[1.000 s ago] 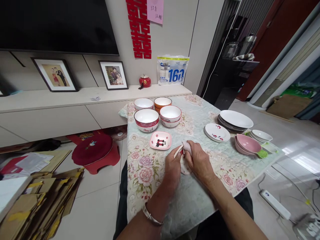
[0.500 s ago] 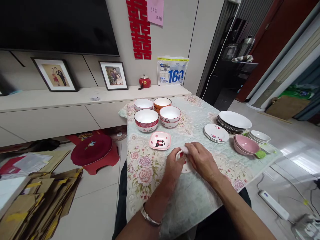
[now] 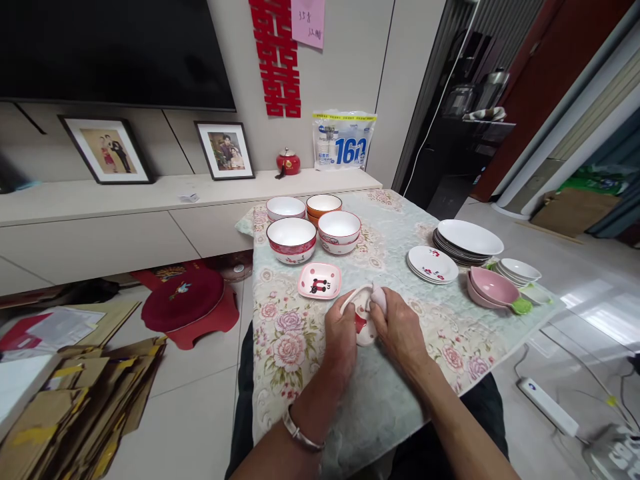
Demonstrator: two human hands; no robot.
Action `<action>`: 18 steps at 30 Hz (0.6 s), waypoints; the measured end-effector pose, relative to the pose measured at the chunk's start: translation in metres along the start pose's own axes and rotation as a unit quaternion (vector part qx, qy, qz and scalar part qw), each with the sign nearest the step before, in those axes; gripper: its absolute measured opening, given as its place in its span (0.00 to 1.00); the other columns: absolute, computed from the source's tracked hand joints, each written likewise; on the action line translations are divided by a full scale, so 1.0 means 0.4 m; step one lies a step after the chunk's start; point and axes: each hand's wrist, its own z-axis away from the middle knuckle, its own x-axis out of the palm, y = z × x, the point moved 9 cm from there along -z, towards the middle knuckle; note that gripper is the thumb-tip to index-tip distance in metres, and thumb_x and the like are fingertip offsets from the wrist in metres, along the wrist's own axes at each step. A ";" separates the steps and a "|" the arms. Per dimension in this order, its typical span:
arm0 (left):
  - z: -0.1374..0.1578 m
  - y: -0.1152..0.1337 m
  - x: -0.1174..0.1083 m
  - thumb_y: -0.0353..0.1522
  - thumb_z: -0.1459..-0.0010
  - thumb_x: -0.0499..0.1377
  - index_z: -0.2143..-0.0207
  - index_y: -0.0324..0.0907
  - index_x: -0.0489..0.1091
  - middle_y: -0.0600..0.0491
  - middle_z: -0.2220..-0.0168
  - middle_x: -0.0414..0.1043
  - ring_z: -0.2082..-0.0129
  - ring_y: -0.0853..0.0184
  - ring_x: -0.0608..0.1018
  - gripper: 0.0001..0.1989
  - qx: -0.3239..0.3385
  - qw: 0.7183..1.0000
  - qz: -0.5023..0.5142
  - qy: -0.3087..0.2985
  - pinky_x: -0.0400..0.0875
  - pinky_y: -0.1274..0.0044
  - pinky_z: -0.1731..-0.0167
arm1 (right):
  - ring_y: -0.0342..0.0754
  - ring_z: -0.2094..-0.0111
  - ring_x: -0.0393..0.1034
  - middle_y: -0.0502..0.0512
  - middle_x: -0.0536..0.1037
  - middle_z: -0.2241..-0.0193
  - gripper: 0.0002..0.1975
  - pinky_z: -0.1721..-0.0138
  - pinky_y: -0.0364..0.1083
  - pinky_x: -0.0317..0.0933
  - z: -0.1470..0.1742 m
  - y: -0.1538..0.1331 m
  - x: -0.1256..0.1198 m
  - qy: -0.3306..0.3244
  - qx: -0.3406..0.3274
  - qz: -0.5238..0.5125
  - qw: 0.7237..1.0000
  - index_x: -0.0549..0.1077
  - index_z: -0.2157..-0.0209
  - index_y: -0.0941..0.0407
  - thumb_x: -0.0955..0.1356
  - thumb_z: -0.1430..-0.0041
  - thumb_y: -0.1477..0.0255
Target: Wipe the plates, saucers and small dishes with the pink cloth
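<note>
My left hand [image 3: 341,337] is closed on the left side of a small white dish [image 3: 368,335] with a red pattern inside, held tilted low over the table. The fingers of my right hand [image 3: 404,328] press a pale, bunched-up cloth [image 3: 379,300] against the dish's far right rim. Part of the dish is hidden behind both hands. Just beyond my left hand lies a pink-rimmed rectangular dish [image 3: 320,281] with a black cat drawn on it.
Stacked bowls [image 3: 292,239] stand at the table's far left. To the right are flowered plates [image 3: 433,263], large white plates [image 3: 471,237], pink bowls [image 3: 493,287] and small white bowls [image 3: 520,269]. A flowered tablecloth [image 3: 290,350] covers the table. A red stool [image 3: 187,300] is on the left.
The dish has turned so that more of its inside faces me. My right hand with the cloth has shifted slightly right along the rim. The other dishes have stayed put.
</note>
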 end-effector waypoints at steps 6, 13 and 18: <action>0.011 0.007 0.022 0.34 0.52 0.63 0.53 0.38 0.76 0.45 0.61 0.80 0.65 0.62 0.80 0.22 -0.021 0.999 -0.005 -0.034 0.73 0.72 0.62 | 0.52 0.68 0.73 0.57 0.78 0.66 0.11 0.67 0.47 0.63 0.022 0.049 -0.005 -0.018 0.041 -0.004 0.999 0.70 0.55 0.57 0.61 0.35 0.69; 0.009 0.021 0.038 0.29 0.56 0.64 0.58 0.40 0.77 0.48 0.62 0.80 0.63 0.60 0.79 0.19 -0.013 0.997 -0.027 -0.072 0.73 0.72 0.60 | 0.53 0.59 0.73 0.61 0.75 0.60 0.19 0.60 0.49 0.68 -0.017 -0.031 -0.041 -0.046 -0.175 0.023 0.983 0.63 0.43 0.58 0.59 0.35 0.75; 0.008 0.010 0.023 0.31 0.51 0.60 0.58 0.40 0.74 0.49 0.62 0.79 0.63 0.62 0.78 0.16 -0.005 0.999 -0.018 -0.040 0.73 0.73 0.62 | 0.54 0.59 0.74 0.60 0.75 0.59 0.17 0.61 0.50 0.68 -0.029 -0.022 -0.033 -0.030 -0.114 -0.031 0.993 0.64 0.45 0.56 0.60 0.35 0.72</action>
